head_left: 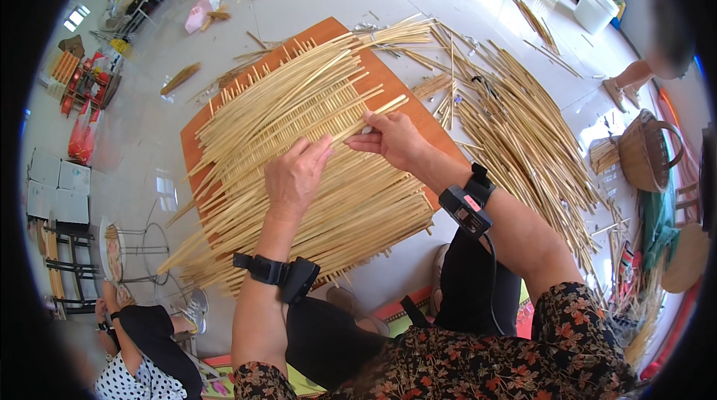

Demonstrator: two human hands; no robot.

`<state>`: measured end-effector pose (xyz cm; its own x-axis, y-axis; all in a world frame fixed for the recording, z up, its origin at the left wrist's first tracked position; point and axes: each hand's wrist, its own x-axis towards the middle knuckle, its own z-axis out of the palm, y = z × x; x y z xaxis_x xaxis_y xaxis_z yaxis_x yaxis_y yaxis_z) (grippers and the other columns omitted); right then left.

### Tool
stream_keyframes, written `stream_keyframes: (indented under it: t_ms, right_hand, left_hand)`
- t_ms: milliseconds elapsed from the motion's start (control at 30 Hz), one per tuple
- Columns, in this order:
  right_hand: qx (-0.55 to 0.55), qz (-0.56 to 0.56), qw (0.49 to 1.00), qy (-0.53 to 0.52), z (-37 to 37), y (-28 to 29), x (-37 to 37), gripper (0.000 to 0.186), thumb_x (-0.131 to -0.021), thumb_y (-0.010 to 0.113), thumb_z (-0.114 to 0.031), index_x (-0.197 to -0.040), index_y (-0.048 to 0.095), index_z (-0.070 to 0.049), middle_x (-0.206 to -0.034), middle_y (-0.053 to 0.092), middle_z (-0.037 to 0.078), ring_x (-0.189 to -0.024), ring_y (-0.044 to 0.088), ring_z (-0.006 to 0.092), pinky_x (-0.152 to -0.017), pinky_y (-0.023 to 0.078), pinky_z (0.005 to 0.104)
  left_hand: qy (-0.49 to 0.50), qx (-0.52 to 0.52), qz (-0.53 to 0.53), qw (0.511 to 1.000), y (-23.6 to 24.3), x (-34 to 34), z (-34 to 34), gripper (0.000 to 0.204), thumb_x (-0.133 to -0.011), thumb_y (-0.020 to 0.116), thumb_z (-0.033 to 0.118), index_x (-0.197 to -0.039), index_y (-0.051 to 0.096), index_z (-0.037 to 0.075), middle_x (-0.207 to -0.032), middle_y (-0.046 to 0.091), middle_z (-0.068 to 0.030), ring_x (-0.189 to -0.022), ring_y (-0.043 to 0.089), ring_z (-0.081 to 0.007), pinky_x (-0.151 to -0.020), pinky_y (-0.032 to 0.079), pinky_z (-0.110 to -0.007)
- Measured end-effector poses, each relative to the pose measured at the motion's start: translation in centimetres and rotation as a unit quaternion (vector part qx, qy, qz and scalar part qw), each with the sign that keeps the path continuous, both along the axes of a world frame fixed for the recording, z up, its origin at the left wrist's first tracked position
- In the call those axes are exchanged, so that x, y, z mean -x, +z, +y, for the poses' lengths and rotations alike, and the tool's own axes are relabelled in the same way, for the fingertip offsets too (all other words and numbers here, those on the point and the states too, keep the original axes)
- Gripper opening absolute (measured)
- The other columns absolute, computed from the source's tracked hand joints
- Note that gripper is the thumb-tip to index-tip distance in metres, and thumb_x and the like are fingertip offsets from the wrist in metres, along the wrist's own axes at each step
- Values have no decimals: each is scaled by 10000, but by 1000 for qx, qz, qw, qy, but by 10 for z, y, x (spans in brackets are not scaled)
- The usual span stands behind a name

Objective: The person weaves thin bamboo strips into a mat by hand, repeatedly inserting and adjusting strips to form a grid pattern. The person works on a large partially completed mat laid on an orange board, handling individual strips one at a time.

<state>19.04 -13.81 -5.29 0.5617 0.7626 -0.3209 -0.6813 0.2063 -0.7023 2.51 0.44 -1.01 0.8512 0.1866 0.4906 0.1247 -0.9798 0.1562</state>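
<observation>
A large orange-brown board (pixel 385 75) fills the centre, bearing a partly woven mat of pale reeds (pixel 358 202), with a heap of loose reeds (pixel 523 138) on the floor at three o'clock. Over the mat's middle, the left hand (pixel 299 172), fingers curled nearly closed, and the right hand (pixel 388 137), thumb and fingers almost together, both pinch a thin reed strand (pixel 345 133) slanting toward two o'clock.
</observation>
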Motion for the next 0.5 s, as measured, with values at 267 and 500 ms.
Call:
stream_keyframes:
  t_ms: [267, 500]
  right_hand:
    - [177, -219, 959, 24, -29, 15, -22, 261, -1051, 581, -168, -1055, 660, 81, -863, 691, 124, -740, 740, 218, -687, 638, 325]
    - [256, -406, 845, 234, -43, 58, 19, 256, -983, 529, -52, -1204, 603, 53, -761, 731, 113, -650, 737, 227, -591, 589, 344]
  left_hand:
    - [60, 84, -20, 995, -2, 5, 19, 218, -922, 748, 250, -1116, 804, 170, -894, 745, -37, -676, 685, -243, -591, 532, -344]
    - [47, 122, 27, 991, -29, -4, 54, 228, -940, 734, 242, -1128, 798, 129, -880, 734, -73, -721, 687, -244, -636, 518, -353]
